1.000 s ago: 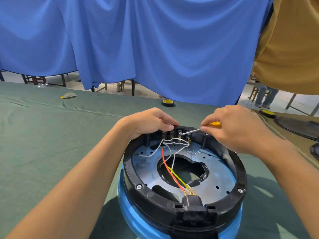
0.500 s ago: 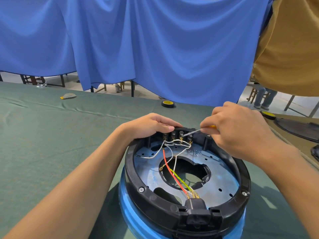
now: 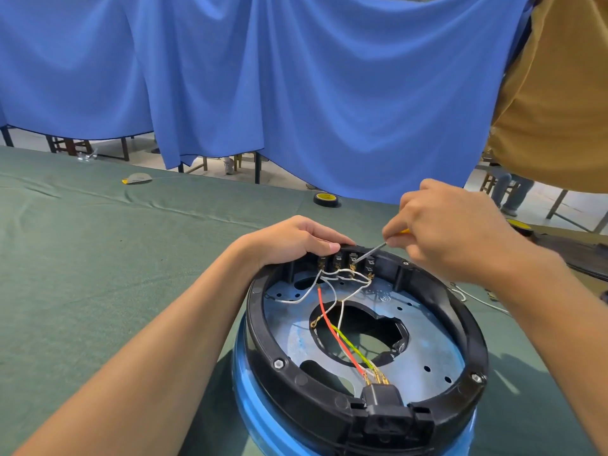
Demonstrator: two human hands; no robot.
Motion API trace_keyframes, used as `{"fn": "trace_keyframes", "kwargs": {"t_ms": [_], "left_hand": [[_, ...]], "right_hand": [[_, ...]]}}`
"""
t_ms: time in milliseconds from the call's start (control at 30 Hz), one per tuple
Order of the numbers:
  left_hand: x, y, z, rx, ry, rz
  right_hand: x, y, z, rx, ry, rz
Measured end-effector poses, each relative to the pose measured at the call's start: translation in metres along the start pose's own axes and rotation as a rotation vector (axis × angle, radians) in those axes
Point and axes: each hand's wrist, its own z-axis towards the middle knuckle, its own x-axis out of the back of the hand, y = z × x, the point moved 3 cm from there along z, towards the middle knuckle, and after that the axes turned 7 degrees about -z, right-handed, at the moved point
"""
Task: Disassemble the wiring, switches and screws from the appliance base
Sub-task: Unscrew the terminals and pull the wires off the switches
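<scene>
1. Green cloth covers the table [image 3: 98,258], with a blue curtain [image 3: 296,93] hung behind it and a tape roll [image 3: 326,199] lying near the far edge.
2. Right in front of the person sits the appliance base [image 3: 467,327], a black ring around a metal plate [image 3: 427,350].
3. Curled over the far rim, the left hand [image 3: 289,241] grips the ring just beside the switch terminals [image 3: 345,261].
4. Fingertips of the right hand [image 3: 460,232] pinch a screwdriver [image 3: 371,251]. Its yellow handle is mostly hidden, and its tip is set at one of those terminals.
5. Left to do, as I judge it, is nearly everything:
   - The white wires [image 3: 329,278] bunch at the terminals and look attached.
   - The red wire [image 3: 332,327] and the yellow-green wire [image 3: 352,343] run into the power socket [image 3: 385,403] at the near rim.
   - Two hex screws [image 3: 278,363] sit seated in the ring.
6. Little seems done. One lead ends in a ring lug [image 3: 314,323] over the central opening, perhaps already freed — I cannot tell for sure.
7. My reading is an early stage: the first terminal screws are being worked on, with the switches and socket not yet out.
</scene>
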Motion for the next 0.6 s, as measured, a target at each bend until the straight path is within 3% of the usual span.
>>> {"fn": "trace_keyframes", "kwargs": {"t_ms": [333,467,600], "left_hand": [[-0.001,0.001,0.001,-0.015,-0.013,-0.002],[0.000,0.000,0.001,-0.010,-0.008,-0.013],[0.000,0.001,-0.001,-0.010,-0.005,0.006]], "right_hand": [[-0.012,0.016,0.045,0.195,-0.316,0.314],[-0.017,0.019,0.036,0.156,-0.282,0.354],[-0.025,0.021,0.006,0.026,-0.104,0.351]]}}
